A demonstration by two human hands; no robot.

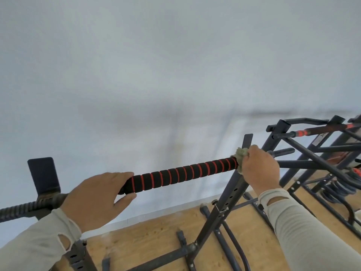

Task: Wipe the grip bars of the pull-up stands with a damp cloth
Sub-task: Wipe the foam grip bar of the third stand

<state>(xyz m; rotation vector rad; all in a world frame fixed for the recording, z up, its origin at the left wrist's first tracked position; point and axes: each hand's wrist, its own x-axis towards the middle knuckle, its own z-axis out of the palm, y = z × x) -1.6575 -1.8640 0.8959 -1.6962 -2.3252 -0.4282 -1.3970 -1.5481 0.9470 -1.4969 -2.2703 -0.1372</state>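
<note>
Head camera, looking over the top of a pull-up stand toward a pale wall (175, 55): the left hand (97, 200) wraps the near end of the foam grip bar (181, 173), fingers curled over the top and thumb underneath. That hold looks meant to steady the bar so it does not turn or rock under the rubbing. The right hand (259, 169) clutches a bunched damp cloth (241, 154) against the far end of the same bar, where the foam stops at the upright post (247, 140); the cloth bulges out above and below the fingers, so it seems wrapped partly round the bar to clean most of its girth in one pass. From where the cloth sits, the stroke is at one end of the sleeve.

Black sponge foam covers the bar, soft and matt, banded by thin red rings at even spacing. Left of the left hand the bar continues as ribbed dark metal (23, 209), bare of foam, with a flat dark bracket plate (44, 175) above it. The cloth is grey-green, fuzzy and crumpled. The frame tubes are dark painted steel, and the slanted leg (228, 198) carries a row of adjustment holes. Both sleeves are light ribbed knit with a thumb slit. A second stand (312, 133), with a worn orange-and-black grip, stands to the right on a speckled wooden floor (156, 231).
</note>
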